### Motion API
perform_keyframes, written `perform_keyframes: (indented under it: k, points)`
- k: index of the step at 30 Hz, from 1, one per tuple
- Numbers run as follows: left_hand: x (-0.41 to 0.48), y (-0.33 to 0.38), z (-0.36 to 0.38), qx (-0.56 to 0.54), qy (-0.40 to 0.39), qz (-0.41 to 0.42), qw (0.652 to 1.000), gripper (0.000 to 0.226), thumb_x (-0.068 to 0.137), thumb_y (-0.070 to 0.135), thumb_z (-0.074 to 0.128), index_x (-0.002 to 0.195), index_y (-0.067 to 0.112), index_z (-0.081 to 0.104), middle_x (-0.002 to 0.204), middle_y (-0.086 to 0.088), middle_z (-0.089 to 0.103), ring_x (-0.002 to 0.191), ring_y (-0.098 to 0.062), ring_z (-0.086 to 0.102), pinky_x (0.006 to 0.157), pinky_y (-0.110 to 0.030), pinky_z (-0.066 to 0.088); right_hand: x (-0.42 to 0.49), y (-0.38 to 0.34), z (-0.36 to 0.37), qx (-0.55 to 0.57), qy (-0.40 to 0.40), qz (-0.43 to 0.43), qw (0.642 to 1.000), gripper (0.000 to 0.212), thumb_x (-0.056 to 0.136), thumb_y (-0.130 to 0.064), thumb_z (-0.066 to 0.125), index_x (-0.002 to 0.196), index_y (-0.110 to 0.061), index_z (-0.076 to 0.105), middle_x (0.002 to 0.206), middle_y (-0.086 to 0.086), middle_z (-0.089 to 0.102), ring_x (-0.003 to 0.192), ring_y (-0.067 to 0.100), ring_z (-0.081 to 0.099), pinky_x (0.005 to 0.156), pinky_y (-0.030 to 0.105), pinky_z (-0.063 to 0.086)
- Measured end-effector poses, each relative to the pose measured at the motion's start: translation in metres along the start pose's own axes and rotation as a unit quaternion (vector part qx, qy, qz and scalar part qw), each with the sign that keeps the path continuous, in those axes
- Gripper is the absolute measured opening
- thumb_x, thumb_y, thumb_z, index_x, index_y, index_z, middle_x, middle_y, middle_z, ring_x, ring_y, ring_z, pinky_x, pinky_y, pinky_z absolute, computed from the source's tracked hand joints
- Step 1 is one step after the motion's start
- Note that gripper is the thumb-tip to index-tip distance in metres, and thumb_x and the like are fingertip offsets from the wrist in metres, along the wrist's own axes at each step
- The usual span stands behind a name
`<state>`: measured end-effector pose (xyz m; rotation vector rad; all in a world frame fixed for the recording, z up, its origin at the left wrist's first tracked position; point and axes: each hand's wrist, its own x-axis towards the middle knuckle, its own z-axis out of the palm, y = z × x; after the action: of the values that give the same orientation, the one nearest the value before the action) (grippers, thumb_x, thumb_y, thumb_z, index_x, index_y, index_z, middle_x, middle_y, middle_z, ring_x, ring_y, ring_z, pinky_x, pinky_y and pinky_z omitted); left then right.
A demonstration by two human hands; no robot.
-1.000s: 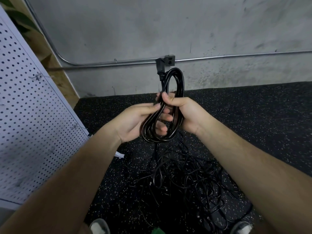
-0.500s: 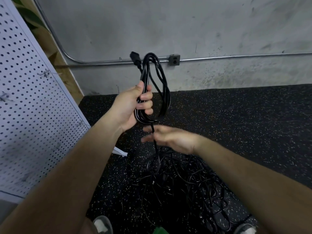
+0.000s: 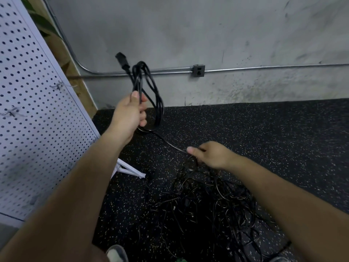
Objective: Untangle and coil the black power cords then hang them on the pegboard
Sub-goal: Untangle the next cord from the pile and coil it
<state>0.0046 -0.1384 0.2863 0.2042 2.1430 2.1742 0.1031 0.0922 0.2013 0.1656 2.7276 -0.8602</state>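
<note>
At the far left a white pegboard [image 3: 34, 110] leans up on its stand, with a few wire hooks [image 3: 58, 86] in the holes and one white foot [image 3: 130, 170] of the stand splayed out on the floor. A wooden post [image 3: 75, 72] and some green leaves [image 3: 43, 25] show behind its top edge.

Just right of the board, the left hand [image 3: 130, 112] is raised and grips a coiled power cord [image 3: 151, 95]. The loops stand above the fist and hang below it, and the black connector [image 3: 121, 60] sticks up at the top. A loose strand [image 3: 168, 142] runs down from the coil to the right hand [image 3: 209, 154], which is lower and nearer and pinches it between thumb and curled fingers.

Under that hand, a tangle of black cords [image 3: 217, 203] sprawls over the black rubber floor [image 3: 273, 138], which is flecked with pale specks. The far wall [image 3: 207, 35] is scuffed grey concrete. A metal conduit [image 3: 264, 67] crosses it to a grey outlet box [image 3: 198, 70], then bends up at the left. The toe of a shoe [image 3: 117, 253] shows at the near edge.
</note>
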Motion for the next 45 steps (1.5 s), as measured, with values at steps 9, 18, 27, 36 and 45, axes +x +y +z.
perform_keyframes:
  k: [9,18,27,36,45]
  points:
    - [0.017,-0.012,-0.024,0.098,0.13,0.044,0.986,0.03,0.111,0.036,0.031,0.091,0.024,0.05,0.069,0.006,0.043,0.045,-0.005,0.034,0.044,-0.026,0.03,-0.005,0.059,-0.031,0.168,0.175,0.13,0.961,0.052,0.101,-0.056,0.049,0.075,-0.011,0.053,0.06,0.004,0.044,0.054,0.019,0.041,0.057,0.03,0.033]
    - [0.007,-0.028,0.012,0.209,-0.015,0.061,0.976,0.029,0.111,0.034,0.032,0.1,0.021,0.056,0.072,0.008,0.044,0.056,-0.007,0.04,0.057,-0.032,0.04,-0.011,0.017,-0.056,0.574,-0.01,0.129,0.809,0.028,0.109,-0.026,0.041,0.092,-0.012,0.058,0.063,-0.006,0.045,0.052,0.009,0.041,0.049,0.023,0.035]
    - [-0.013,-0.046,0.045,0.249,-0.104,0.098,0.958,0.024,0.11,0.034,0.032,0.1,0.03,0.053,0.081,0.006,0.051,0.068,-0.008,0.049,0.07,-0.037,0.05,-0.028,-0.014,-0.096,0.817,-0.069,-0.079,0.566,0.033,0.102,-0.004,0.034,0.129,0.009,0.047,0.107,0.013,0.073,0.088,0.018,0.064,0.092,0.037,0.059]
    - [-0.036,-0.049,0.079,0.172,-0.158,0.093,0.968,0.023,0.111,0.021,0.034,0.103,0.023,0.056,0.087,0.005,0.07,0.073,-0.007,0.062,0.069,-0.032,0.051,-0.027,-0.044,-0.084,0.636,0.0,-0.138,0.759,0.02,0.096,0.004,0.055,0.093,-0.015,0.059,0.093,0.002,0.063,0.067,0.007,0.052,0.06,0.021,0.042]
    - [-0.046,-0.037,0.08,-0.023,-0.246,-0.025,0.969,0.037,0.104,0.04,0.044,0.11,0.009,0.062,0.078,-0.002,0.067,0.073,-0.014,0.059,0.065,-0.024,0.044,-0.02,-0.037,-0.085,0.485,0.212,-0.107,0.842,0.013,0.088,-0.021,0.078,0.099,-0.027,0.073,0.095,-0.009,0.068,0.082,0.006,0.064,0.071,0.026,0.045]
